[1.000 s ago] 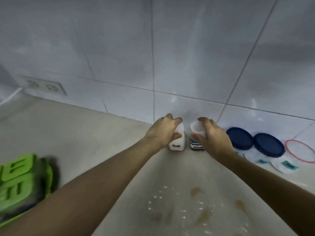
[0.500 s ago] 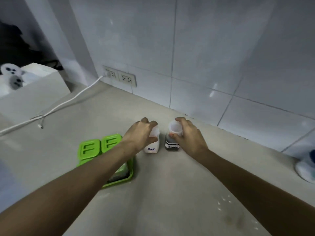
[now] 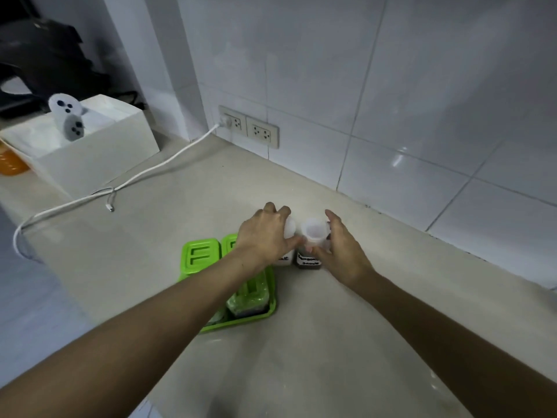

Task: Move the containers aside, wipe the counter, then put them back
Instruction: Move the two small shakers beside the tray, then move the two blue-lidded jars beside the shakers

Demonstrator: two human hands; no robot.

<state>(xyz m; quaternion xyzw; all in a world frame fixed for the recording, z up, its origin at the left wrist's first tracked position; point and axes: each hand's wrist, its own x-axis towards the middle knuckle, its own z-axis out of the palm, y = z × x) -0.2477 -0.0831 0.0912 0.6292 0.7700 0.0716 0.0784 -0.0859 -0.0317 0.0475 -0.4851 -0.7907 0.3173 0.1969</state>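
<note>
Salt bottle (image 3: 285, 257) and sauce bottle (image 3: 308, 258) have been carried off the stained patch and stood just beside the green tray (image 3: 241, 322), at its far right corner. Salt is still gripped by the left hand (image 3: 265, 235), sauce by the right hand (image 3: 342, 251). Moving-aside is judged partly done.

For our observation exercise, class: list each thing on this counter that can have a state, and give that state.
Left hand's grip: curled round the salt bottle.
Right hand's grip: curled round the sauce bottle.
Both bottles: upright.
Green containers: lids shut, sitting in the green tray.
White cable: plugged into the left socket, far end loose.
Right socket: empty.
</note>
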